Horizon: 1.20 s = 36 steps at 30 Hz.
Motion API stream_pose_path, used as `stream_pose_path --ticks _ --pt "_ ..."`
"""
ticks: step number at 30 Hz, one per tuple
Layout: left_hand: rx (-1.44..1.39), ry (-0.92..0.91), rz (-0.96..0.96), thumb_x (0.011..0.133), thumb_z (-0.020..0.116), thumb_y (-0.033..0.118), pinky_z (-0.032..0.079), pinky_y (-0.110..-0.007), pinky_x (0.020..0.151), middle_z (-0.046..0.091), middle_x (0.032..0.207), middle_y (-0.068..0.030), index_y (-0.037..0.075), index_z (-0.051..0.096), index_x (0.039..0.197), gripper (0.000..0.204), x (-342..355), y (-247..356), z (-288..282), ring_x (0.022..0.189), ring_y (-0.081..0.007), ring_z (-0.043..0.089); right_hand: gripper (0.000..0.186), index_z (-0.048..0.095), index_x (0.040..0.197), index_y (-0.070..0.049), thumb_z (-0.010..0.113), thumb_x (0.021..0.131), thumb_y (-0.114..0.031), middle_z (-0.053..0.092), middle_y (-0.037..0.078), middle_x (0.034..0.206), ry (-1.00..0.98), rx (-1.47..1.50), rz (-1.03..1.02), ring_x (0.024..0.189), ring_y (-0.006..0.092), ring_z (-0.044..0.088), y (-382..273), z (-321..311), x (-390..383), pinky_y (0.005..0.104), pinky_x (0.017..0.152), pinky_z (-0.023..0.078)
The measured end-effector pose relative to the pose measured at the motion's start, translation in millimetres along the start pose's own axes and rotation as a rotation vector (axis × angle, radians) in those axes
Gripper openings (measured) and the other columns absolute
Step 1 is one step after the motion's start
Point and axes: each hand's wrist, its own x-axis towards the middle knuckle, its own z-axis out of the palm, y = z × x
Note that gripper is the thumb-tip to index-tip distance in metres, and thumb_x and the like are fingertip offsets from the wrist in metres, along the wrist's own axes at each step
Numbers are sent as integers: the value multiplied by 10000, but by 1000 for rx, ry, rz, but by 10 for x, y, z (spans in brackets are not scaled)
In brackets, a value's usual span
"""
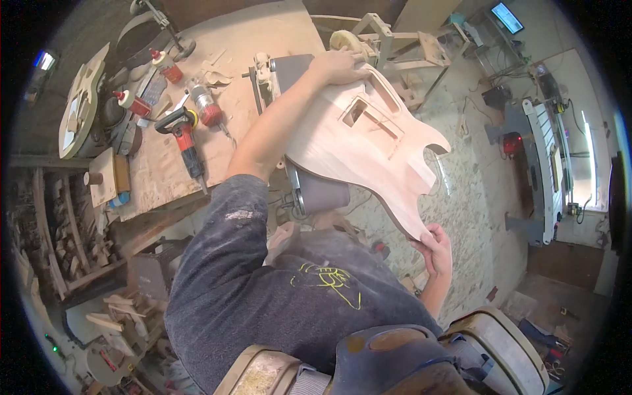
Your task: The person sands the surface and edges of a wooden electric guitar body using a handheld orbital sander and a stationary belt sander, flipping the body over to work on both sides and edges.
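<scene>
A pale, unfinished wooden electric guitar body [355, 141] is held out in front of me, with routed cavities in its upward side. My left hand [339, 67] grips its far edge, its fingers curled over the rim. At the near right, my right hand [434, 249] is closed on the tip of the long horn, thumb on top. Beneath the body runs the dark belt of a belt sander [322, 191], partly covered by the wood. Whether the wood touches the belt is hidden.
On the wooden workbench [263, 39] at left lie a red-and-black angle grinder [187, 148], another red power tool [209, 112] and red-and-white glue bottles [168, 68]. A second guitar body [82, 105] leans at the far left. Wooden frames [411, 52] stand beyond the sander.
</scene>
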Motion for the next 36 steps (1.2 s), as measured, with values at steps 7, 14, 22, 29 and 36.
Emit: stream_pose_path --ticks 7,14,22,29,36 --pt "-24 6 -60 930 468 628 418 -455 1105 460 1530 -24 205 570 1378 624 -20 50 25 1399 -314 427 245 559 1076 -27 701 879 -56 674 129 1054 101 14 -52 931 226 690 -15 -193 97 340 797 610" --pt "-25 68 -131 978 414 588 381 -511 1120 423 1550 -119 138 545 1408 636 -282 78 -29 1402 -346 425 172 590 1058 -57 677 913 -89 672 84 1030 165 -15 -129 926 181 653 -263 -395 383 324 816 557" --pt "24 247 -349 976 436 537 293 -573 1159 432 1531 -172 52 550 1397 652 -640 46 62 1431 -399 373 221 596 1084 -62 707 929 -174 651 53 1037 249 -112 -192 900 186 635 -658 -506 1010 316 761 525" --pt "51 281 -521 977 455 546 287 -536 1175 383 1565 -175 51 562 1372 642 -980 -112 -108 1433 -388 359 246 612 1083 -93 693 945 -280 636 6 945 174 -187 -270 803 124 599 -824 -328 1602 280 704 495" --pt "-92 253 -631 961 474 504 410 -466 1092 518 1409 -263 -18 585 1308 637 -1317 -433 -338 1306 -405 505 284 628 1089 -81 684 946 -321 633 -13 876 185 -355 -351 736 75 574 -771 71 1910 249 659 470"
